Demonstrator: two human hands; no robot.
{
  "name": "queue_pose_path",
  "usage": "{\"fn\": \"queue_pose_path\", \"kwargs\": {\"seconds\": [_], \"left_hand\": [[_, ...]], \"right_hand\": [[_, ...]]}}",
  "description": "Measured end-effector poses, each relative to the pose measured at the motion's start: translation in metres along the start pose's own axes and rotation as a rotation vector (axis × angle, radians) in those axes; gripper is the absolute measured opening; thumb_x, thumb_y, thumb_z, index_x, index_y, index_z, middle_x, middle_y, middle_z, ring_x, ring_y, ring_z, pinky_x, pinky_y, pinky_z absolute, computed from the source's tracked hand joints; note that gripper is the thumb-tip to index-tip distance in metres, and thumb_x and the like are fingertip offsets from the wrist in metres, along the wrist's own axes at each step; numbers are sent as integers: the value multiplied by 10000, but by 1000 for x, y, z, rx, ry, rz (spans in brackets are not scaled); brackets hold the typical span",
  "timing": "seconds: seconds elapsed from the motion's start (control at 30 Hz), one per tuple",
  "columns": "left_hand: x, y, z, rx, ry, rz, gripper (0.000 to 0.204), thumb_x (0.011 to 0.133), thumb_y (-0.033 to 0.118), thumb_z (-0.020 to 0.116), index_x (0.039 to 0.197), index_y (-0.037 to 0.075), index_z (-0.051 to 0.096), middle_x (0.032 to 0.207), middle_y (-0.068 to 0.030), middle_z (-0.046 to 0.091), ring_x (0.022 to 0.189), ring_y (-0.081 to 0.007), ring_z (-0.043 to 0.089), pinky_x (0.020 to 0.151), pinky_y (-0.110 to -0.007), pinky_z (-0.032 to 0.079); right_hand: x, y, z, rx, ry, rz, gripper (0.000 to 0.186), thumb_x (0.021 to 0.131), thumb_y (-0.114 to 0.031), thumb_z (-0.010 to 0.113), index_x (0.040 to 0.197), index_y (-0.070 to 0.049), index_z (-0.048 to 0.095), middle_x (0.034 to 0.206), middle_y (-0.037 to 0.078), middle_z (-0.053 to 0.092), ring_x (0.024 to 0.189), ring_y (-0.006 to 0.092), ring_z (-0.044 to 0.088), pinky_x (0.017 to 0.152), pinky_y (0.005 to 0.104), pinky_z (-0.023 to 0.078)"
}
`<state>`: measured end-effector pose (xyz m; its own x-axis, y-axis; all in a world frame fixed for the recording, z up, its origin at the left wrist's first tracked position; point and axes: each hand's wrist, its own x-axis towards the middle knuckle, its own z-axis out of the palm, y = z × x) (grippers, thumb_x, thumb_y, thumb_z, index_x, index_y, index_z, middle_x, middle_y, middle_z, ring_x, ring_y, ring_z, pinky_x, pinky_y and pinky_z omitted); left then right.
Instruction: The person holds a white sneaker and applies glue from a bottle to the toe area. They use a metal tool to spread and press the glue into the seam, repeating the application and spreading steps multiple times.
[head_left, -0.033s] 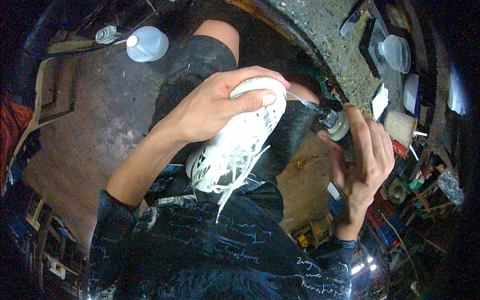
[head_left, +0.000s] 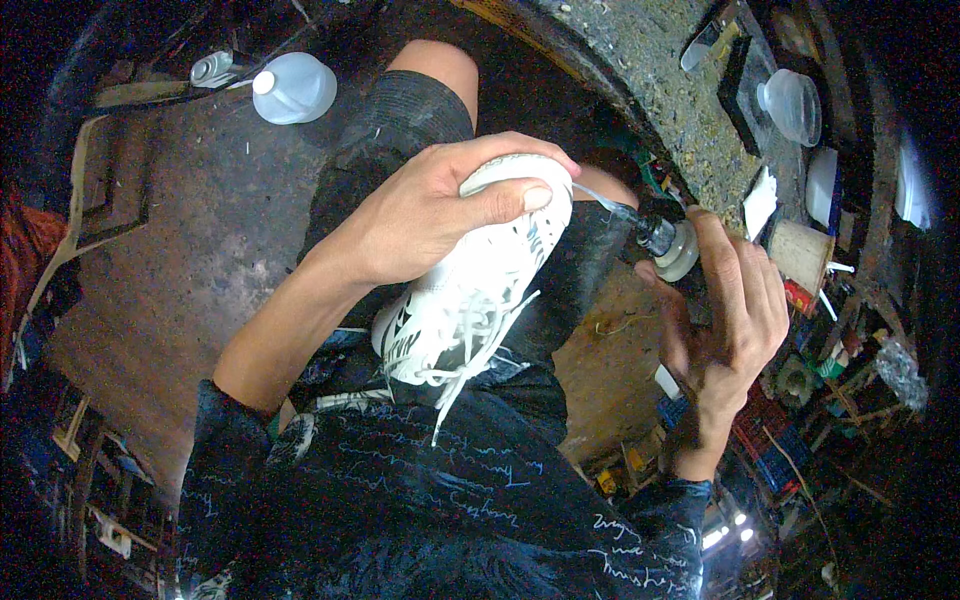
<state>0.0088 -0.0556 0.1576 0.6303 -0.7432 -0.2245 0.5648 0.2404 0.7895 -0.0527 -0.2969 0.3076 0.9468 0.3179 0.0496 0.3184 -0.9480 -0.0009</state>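
With left hand (head_left: 425, 210) closed round the toe (head_left: 553, 200), steady the white shoe (head_left: 470, 280) over the lap (head_left: 590, 290), left of the tabletop's (head_left: 635, 45) curved edge. With right hand (head_left: 735, 315) curled round the small bottle (head_left: 681, 254), guide the clear spout (head_left: 603, 198) lightly along the toe's rim, squeezing sparingly.

Left hand (head_left: 430, 205) clasped, thumb (head_left: 505, 204) on top; left forearm (head_left: 290, 325) slanting up rightward. Right hand (head_left: 735, 320) apart, fingers (head_left: 722, 252) curled, right forearm (head_left: 700, 455) near-vertical.
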Motion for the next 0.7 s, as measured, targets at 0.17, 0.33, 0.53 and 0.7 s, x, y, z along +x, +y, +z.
{"fn": "queue_pose_path", "kwargs": {"seconds": [0.17,0.33,0.53,0.7], "left_hand": [[0,1,-1,18,-10,-13,385,1085,225,628,1412,23,644,1215,-41,737,1092,-115,689,967,-283,543],[1,-2,3,-51,28,-2,353,1065,271,698,1339,49,687,1102,-12,742,1001,-82,669,885,-269,550],[1,-4,3,-52,40,-6,348,1065,274,699,1332,52,695,1098,-8,746,995,-84,673,879,-268,549],[2,-3,3,-5,47,3,347,1066,267,697,1336,50,693,1099,-8,745,991,-84,674,876,-269,551]], "right_hand": [[0,0,-2,10,-19,7,576,740,-197,907,1251,7,733,954,158,721,817,338,678,768,411,531],[1,-3,-3,5,-29,14,573,747,-217,902,1249,4,737,935,154,713,809,338,672,765,413,529],[1,-4,-2,-3,-39,29,572,746,-219,902,1248,2,739,930,156,709,810,339,670,764,414,527],[0,0,2,-31,-10,-9,551,804,-364,825,1241,-48,711,994,124,714,836,318,680,709,430,520]]}}
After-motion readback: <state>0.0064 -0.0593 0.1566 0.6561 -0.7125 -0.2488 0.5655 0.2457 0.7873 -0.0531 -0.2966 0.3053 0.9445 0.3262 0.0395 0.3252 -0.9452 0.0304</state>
